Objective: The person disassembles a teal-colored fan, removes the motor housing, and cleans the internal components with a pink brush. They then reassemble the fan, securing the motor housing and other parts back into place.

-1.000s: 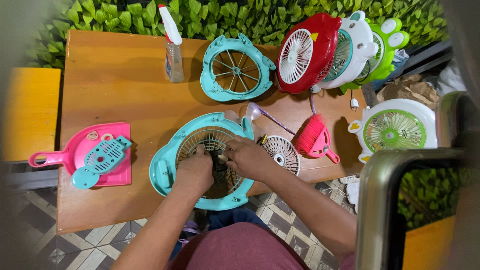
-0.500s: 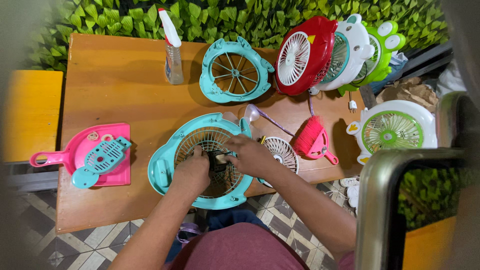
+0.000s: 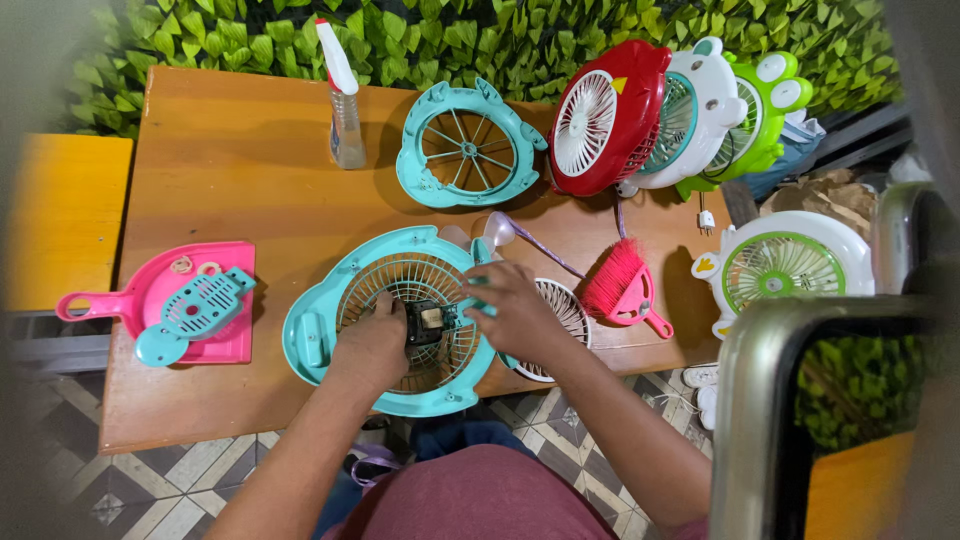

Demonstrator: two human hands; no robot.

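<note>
The wide brown wooden table (image 3: 250,190) fills the view, backed at twelve o'clock by a wall of green leaves (image 3: 450,40); grey patterned floor tiles (image 3: 150,490) show at six o'clock. At the table's near edge lies the round teal plastic fan housing with wire grille (image 3: 345,290), and in its centre sits the small dark motor block (image 3: 428,322).

Over the last second the right hand (image 3: 515,315) has slid from the grille's three o'clock side inward, its fingers now pinching a small teal piece beside the motor. The left hand (image 3: 370,345) has stayed curled over the grille at the motor's nine o'clock, bracing it. So the work has closed in on the motor.

At nine o'clock rests a pink plastic dustpan (image 3: 130,300); at twelve, a clear spray bottle (image 3: 345,110).
</note>
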